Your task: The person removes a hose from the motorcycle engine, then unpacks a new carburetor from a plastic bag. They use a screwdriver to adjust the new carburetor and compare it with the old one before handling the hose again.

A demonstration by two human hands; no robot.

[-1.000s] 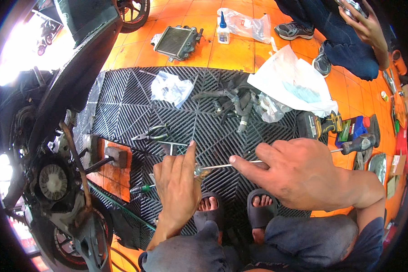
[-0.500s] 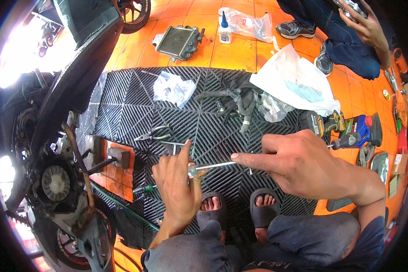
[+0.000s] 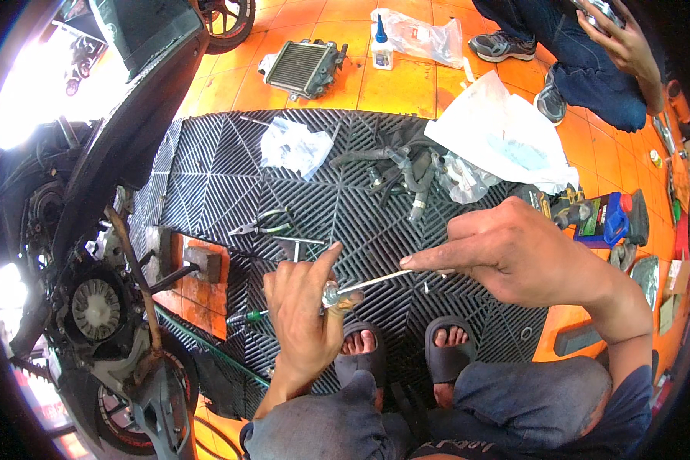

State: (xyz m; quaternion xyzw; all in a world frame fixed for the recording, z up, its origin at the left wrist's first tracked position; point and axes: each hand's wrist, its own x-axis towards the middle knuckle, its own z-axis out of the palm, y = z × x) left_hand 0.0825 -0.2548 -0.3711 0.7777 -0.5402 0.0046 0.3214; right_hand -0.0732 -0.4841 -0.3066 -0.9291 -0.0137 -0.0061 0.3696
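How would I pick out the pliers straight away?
Start with the black ribbed mat on the orange floor. Just beyond the person's left hand, past a T-shaped metal tool, lie the pliers. Unlike that tool, they have two spread handles, touched with green.

Head cam: left fisheye of the pair, upright, facing down and forward; left hand and right hand close, ribbed floor mat farther below.

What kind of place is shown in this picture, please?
Probably a motorcycle repair workshop: a partly stripped motorcycle stands at the left, and pliers and loose hoses lie on the black floor mat.
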